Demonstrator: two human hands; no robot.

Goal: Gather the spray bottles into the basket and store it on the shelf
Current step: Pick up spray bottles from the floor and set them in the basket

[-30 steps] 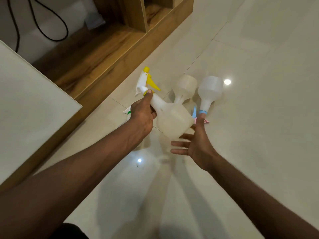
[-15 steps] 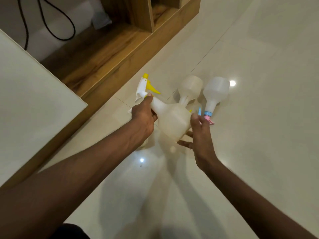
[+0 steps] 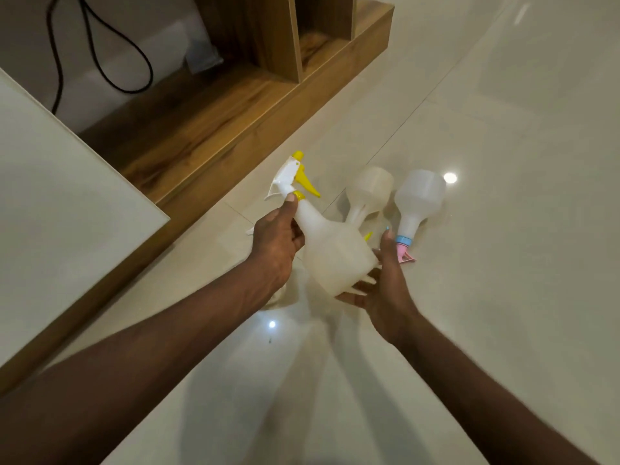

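Left hand (image 3: pixel 275 243) is wrapped round the neck of a yellow-trigger spray bottle (image 3: pixel 330 253), held up off the floor w/ its trigger end pointing away. Right hand (image 3: pixel 385 283), fingers spread, cups the bottle's base from below. 2 more bottles lie on the tile floor (image 3: pixel 503 229) just beyond: one w/ pink & blue head (image 3: pixel 417 203), one plain (image 3: pixel 367 193), beside a wooden shelf unit (image 3: pixel 235 112).
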